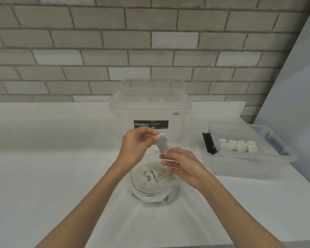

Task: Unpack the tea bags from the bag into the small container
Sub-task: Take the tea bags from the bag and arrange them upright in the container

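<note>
A white tea bag (163, 143) hangs in the air between both hands. My left hand (137, 145) pinches its upper end and my right hand (182, 163) pinches its lower end. Right below them stands a clear plastic bag (154, 192) with its top rolled open, holding several more tea bags (155, 176). To the right sits the small clear container (276, 158), with several white tea bags (238, 145) lined up in rows inside it.
A large clear lidded storage box (150, 108) labelled Megabox stands behind the bag, against the grey brick wall. A black clip (208, 143) hangs on the small container's left end. Everything rests on a white counter (52, 158), with a pale wall at the right.
</note>
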Tool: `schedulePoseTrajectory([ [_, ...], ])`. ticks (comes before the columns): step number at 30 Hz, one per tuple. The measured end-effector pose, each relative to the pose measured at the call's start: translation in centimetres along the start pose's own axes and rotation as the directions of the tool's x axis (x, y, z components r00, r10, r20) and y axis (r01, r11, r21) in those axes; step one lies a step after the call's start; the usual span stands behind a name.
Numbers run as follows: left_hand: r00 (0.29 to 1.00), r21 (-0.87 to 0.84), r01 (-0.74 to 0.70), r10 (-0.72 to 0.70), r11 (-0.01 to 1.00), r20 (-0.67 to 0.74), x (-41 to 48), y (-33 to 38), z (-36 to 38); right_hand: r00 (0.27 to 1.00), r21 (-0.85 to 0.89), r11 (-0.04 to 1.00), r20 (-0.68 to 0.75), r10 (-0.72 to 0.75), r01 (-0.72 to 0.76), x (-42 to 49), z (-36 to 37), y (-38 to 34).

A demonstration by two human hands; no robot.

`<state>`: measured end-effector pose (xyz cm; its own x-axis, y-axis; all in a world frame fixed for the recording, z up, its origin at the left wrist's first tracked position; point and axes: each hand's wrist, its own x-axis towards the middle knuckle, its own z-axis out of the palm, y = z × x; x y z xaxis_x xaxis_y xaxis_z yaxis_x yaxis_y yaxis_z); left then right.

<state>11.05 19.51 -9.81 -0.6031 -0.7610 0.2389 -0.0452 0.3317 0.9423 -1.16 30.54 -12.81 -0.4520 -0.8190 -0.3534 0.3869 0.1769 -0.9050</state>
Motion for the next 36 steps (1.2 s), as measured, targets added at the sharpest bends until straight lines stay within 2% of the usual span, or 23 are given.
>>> schedulePoseTrajectory([
  [2, 0.995, 0.144, -0.079, 0.070, 0.986, 0.066, 0.4, 0.5, -0.6, 0.983, -0.257, 0.953, -0.052, -0.178, 0.159, -0.2, -0.3, -0.3],
  [4, 0.983, 0.237, -0.142, 0.110, 0.961, 0.145, 0.6, 1.0, -0.9, 0.951, -0.378, 0.883, -0.027, -0.309, 0.277, -0.2, -0.4, -0.7],
  [8, 0.963, 0.272, -0.230, 0.179, 0.934, 0.201, 0.4, 1.4, -0.8, 0.901, -0.414, 0.812, 0.051, -0.430, 0.411, 0.0, -0.3, -0.9],
  [11, 0.969, 0.263, -0.208, 0.163, 0.942, 0.185, 0.3, 1.2, -0.3, 0.880, -0.418, 0.788, 0.062, -0.471, 0.452, 0.0, -0.2, -1.0],
  [14, 0.980, 0.275, -0.167, 0.128, 0.947, 0.156, 0.3, 0.7, 0.1, 0.882, -0.476, 0.757, 0.100, -0.460, 0.449, 0.0, -0.3, -1.0],
  [16, 0.985, 0.291, -0.140, 0.104, 0.947, 0.138, 0.2, 0.2, 0.2, 0.898, -0.589, 0.695, 0.134, -0.419, 0.412, 0.1, -0.6, -0.7],
  [18, 0.988, 0.309, -0.119, 0.082, 0.944, 0.130, 0.0, -0.1, 0.0, 0.917, -0.736, 0.565, 0.201, -0.344, 0.373, 0.2, -1.1, -0.1],
  [21, 0.990, 0.322, -0.098, 0.061, 0.942, 0.124, -0.3, -0.5, -0.3, 0.930, -0.883, 0.306, 0.301, -0.211, 0.355, 0.1, -1.7, 1.1],
  [24, 0.991, 0.327, -0.079, 0.039, 0.942, 0.126, -0.5, -0.7, -0.7, 0.934, -0.912, 0.213, 0.328, -0.141, 0.352, 0.2, -1.7, 1.9],
  [28, 0.989, 0.329, -0.069, 0.022, 0.942, 0.145, -1.0, -0.9, -1.1, 0.931, -0.909, 0.214, 0.327, -0.164, 0.357, 0.4, -1.5, 1.7],
  [31, 0.990, 0.339, -0.048, 0.001, 0.940, 0.139, -1.3, -1.1, -1.5, 0.927, -0.901, 0.258, 0.293, -0.232, 0.349, 0.3, -1.9, 0.5],
  [33, 0.992, 0.355, -0.025, -0.021, 0.934, 0.126, -1.5, -1.2, -2.0, 0.930, -0.862, 0.386, 0.224, -0.291, 0.328, 0.3, -2.2, -0.3],
  [36, 0.993, 0.351, 0.000, -0.040, 0.936, 0.107, -1.8, -1.2, -2.4, 0.951, -0.617, 0.742, 0.031, -0.308, 0.260, 0.1, -2.8, -1.0],
])
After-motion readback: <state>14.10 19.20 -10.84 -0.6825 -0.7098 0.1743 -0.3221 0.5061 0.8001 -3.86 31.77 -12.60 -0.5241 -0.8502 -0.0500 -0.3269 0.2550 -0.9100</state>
